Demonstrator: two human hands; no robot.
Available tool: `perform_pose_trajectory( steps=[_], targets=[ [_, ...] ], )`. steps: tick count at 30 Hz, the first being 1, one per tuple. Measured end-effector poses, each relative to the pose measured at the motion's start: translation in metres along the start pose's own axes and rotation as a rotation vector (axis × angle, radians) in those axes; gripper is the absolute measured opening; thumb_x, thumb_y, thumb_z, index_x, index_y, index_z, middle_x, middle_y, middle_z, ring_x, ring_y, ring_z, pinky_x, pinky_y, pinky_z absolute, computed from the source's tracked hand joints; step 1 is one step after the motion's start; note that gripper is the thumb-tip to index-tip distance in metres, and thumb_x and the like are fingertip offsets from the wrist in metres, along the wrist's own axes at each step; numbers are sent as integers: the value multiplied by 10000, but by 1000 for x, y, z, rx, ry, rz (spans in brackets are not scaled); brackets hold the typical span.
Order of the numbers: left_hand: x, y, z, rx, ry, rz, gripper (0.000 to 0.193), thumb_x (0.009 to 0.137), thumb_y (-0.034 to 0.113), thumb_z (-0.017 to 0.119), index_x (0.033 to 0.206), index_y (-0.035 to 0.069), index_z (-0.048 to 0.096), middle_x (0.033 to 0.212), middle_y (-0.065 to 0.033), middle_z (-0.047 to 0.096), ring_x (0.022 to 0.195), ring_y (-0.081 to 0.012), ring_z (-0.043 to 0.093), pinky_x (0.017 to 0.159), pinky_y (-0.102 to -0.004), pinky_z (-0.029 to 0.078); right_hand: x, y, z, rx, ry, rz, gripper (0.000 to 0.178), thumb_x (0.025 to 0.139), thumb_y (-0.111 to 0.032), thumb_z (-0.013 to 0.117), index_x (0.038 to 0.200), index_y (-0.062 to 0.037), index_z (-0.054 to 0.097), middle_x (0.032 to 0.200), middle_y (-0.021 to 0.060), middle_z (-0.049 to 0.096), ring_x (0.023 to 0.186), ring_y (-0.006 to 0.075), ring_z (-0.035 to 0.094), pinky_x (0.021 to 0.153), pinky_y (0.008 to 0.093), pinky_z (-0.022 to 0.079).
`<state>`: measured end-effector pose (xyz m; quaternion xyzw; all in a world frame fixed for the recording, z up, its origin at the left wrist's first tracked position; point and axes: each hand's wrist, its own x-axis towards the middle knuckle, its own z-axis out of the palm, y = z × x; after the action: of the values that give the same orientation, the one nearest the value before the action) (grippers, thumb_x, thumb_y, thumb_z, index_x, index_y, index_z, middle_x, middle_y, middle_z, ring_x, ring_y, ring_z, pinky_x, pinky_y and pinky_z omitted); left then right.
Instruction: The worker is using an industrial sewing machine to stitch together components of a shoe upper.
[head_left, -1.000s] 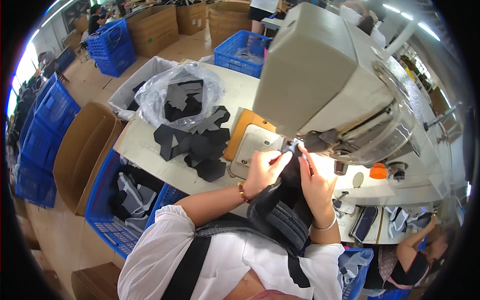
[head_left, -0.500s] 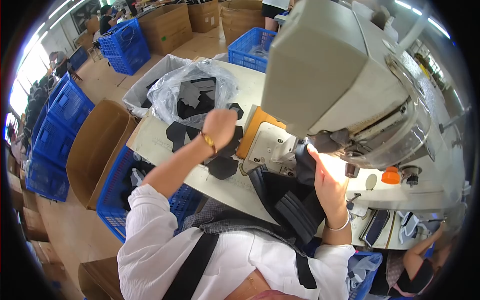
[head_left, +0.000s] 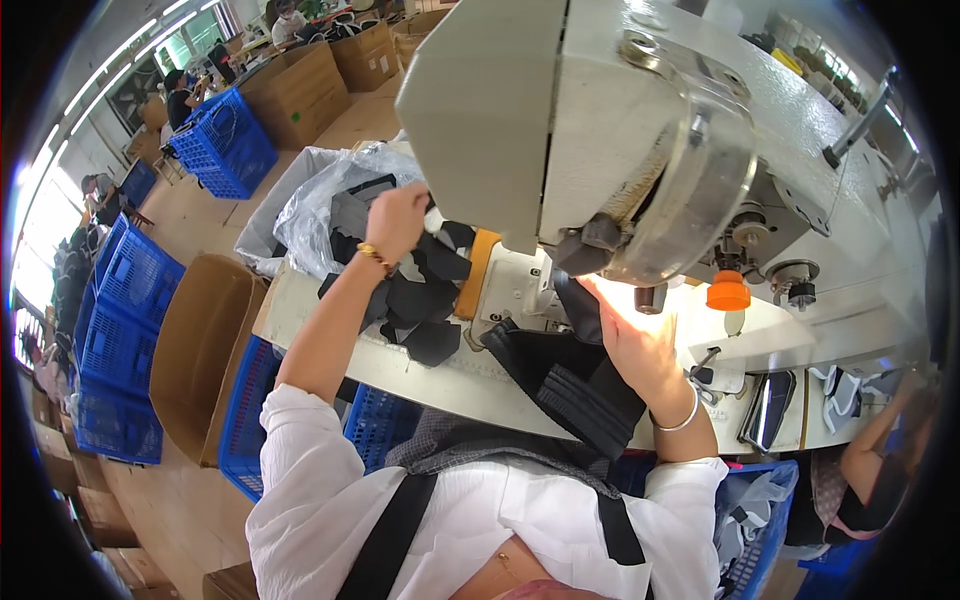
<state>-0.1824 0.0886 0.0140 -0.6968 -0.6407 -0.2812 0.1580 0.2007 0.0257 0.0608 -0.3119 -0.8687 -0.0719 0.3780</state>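
Note:
My left hand [head_left: 397, 222] is reached out beside the clear plastic bag [head_left: 305, 225], over dark cut fabric pieces [head_left: 425, 297] spread on the white table. Its fingers are curled together; what they hold, if anything, is hidden. Under the lamp of the sewing machine [head_left: 590, 130], my right hand [head_left: 640, 345] grips a black padded fabric piece [head_left: 580, 310] by its upper end. The rest of that piece, with ribbed strips [head_left: 590, 410], hangs over the table's near edge. The machine's head covers the needle area.
An open cardboard box [head_left: 205, 350] and blue crates [head_left: 125, 345] stand on the left. A blue crate [head_left: 250, 420] sits below the table. At right lie a phone [head_left: 768, 410] and grey-white pieces [head_left: 842, 395]. Another person's arm [head_left: 880, 430] is at the far right.
My left hand has moved up toward the bag's edge. The dark pieces on the table lie differently, more bunched. My right hand stays on the black fabric. The whole view has shifted.

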Motion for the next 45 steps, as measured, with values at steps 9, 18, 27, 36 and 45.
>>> perform_pose_trajectory(
  steps=[9,18,27,36,45],
  targets=[
    [-20,65,-60,-1070,273,-381,104,990,45,655,904,1,615,728,51,584,651,-14,527,576,-197,427,-4,0,4,-115,-23,-10,403,918,-67,671,1294,-206,712,963,-2,762,800,218,686,901,448,468],
    [-60,130,-73,-1400,-11,-309,183,977,-58,580,1144,13,560,828,-35,688,755,-119,699,630,-227,529,-15,9,11,-107,-81,1,385,888,-90,698,1265,-167,723,1112,90,723,862,313,649,813,437,457],
    [-64,170,-61,-1031,-256,89,351,916,-54,596,1227,53,717,940,-113,734,728,-159,694,650,-298,533,-10,5,10,-99,27,-34,198,793,-115,744,983,-68,718,910,91,683,737,289,624,673,416,454],
    [-44,149,-21,-237,266,722,275,729,67,766,1003,93,768,959,-71,682,805,-218,671,615,-311,515,-4,3,6,3,95,7,146,710,-62,750,849,-84,708,786,75,671,603,278,626,547,430,457],
    [-41,139,-13,-155,459,865,79,750,53,680,821,87,689,993,-189,721,803,-244,717,603,-263,535,-1,3,6,180,156,21,85,711,-64,756,779,-88,712,657,33,625,483,248,569,453,354,428]
  ],
)
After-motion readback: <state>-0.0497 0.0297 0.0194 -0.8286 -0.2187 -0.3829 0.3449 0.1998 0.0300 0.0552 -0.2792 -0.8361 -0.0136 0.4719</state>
